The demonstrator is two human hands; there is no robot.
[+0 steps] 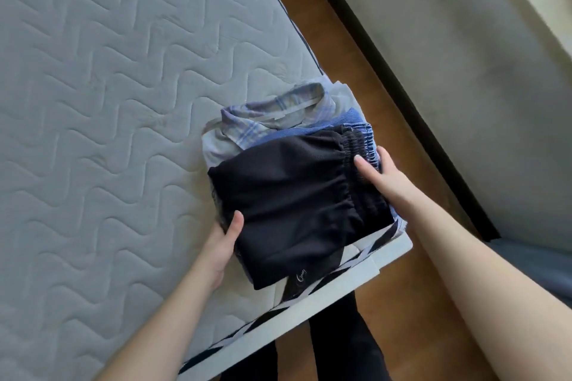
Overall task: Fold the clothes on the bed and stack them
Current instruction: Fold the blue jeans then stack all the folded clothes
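A stack of folded clothes sits at the corner of the quilted grey mattress [93, 102]. On top lie folded black shorts [291, 195] with an elastic waistband. Under them I see a blue garment [349, 120] and a pale plaid shirt [266, 120] with its collar showing. My left hand [219, 250] holds the stack's near left edge, thumb on the black shorts and fingers tucked beneath. My right hand [383, 176] holds the right side at the waistband, thumb on top, fingers down the side of the pile.
The white bed frame [356, 278] edges the mattress corner, with black-and-white trim along it. Brown wooden floor [349, 40] runs beside the bed, and a pale wall with dark skirting [402, 71] lies to the right. My dark-clothed legs [340, 343] stand at the bed's foot.
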